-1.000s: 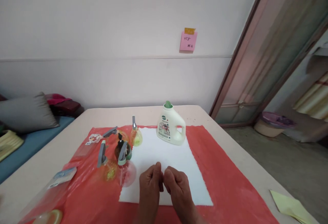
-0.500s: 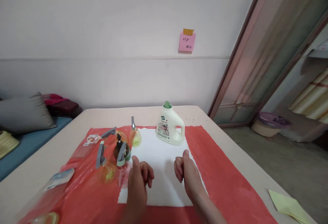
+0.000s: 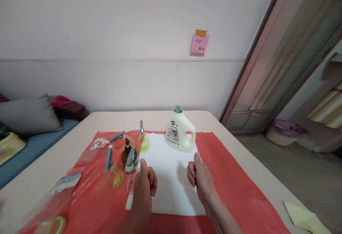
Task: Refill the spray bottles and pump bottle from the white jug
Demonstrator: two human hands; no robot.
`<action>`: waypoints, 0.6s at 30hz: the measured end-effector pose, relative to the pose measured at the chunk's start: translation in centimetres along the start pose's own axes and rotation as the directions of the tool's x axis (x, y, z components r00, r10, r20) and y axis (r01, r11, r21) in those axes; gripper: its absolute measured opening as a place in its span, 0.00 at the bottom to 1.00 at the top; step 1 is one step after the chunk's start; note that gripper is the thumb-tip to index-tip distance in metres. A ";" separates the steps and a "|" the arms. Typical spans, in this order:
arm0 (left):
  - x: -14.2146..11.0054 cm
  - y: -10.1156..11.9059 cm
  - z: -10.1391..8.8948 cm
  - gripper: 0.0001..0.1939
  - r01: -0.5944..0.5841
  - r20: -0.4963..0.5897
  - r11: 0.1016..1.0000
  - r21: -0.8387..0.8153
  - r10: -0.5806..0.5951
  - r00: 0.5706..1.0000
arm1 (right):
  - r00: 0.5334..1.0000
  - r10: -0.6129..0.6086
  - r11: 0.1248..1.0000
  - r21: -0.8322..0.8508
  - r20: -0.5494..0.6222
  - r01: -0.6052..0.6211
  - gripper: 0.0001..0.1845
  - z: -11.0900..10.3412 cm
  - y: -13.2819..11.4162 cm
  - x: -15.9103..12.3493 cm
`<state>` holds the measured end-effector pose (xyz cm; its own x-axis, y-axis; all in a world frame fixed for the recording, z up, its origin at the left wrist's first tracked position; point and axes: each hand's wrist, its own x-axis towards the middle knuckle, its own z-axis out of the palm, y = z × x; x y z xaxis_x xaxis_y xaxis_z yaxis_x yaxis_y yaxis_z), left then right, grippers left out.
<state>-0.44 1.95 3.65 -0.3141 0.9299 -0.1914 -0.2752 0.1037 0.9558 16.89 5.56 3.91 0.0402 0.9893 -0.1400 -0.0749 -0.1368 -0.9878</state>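
My left hand (image 3: 145,182) is curled into a fist with the thumb pointing up, over the left side of a white sheet (image 3: 171,194). My right hand (image 3: 200,177) makes the same shape above the sheet's right edge. Nothing shows in either hand. Just left of my left hand stands a clear spray bottle (image 3: 130,178) with a grey trigger. Beyond it are a dark pump bottle (image 3: 125,155) and several more spray bottles, one of them a yellowish spray bottle (image 3: 144,143). A pale green detergent jug (image 3: 180,134) stands upright at the sheet's far right, beyond my hands.
A red cloth (image 3: 235,187) lies under the sheet on a beige table (image 3: 256,169). Plastic packets (image 3: 66,184) lie on the left, a yellow paper (image 3: 304,216) on the right corner. A pink note (image 3: 199,44) is taped to the wall. A bin (image 3: 283,134) stands on the floor.
The whole view has shifted slightly, so the table things appear a little further right. Both hands stay in fists with thumbs up; the right hand sits slightly further right. The bottles and jug keep their places.
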 end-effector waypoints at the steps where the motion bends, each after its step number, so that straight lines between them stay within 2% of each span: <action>1: 0.0 0.0 0.0 0.38 -0.001 -0.001 1.000 0.004 0.001 1.000 | 1.000 0.000 1.000 -0.002 -0.002 0.000 0.39 0.0 0.0 0.0; 9: 0.2 -0.2 -0.1 0.37 -0.017 -0.005 1.000 0.015 0.017 1.000 | 1.000 -0.015 0.999 -0.045 -0.007 0.015 0.39 -0.1 0.2 -0.1; 13: -0.1 -0.4 -0.5 0.37 -0.048 0.012 0.992 0.117 0.046 0.999 | 1.000 -0.005 0.998 -0.061 -0.005 0.004 0.39 0.3 0.0 -0.2; 16: -0.4 -0.4 -1.3 0.35 -0.163 -0.006 0.944 0.288 0.173 0.985 | 1.000 0.001 0.996 -0.087 0.004 -0.001 0.38 0.8 -0.3 -0.5; 18: -0.5 -0.1 -2.2 0.32 -0.268 -0.094 0.868 0.418 0.335 0.937 | 1.000 0.002 0.995 -0.096 0.022 0.001 0.38 1.2 -0.4 -0.6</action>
<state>-2.28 0.73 3.18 -0.4723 0.8732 0.1201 0.2253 -0.0121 0.9742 15.70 5.04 4.43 0.0180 0.9900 -0.1400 0.0210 -0.1404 -0.9899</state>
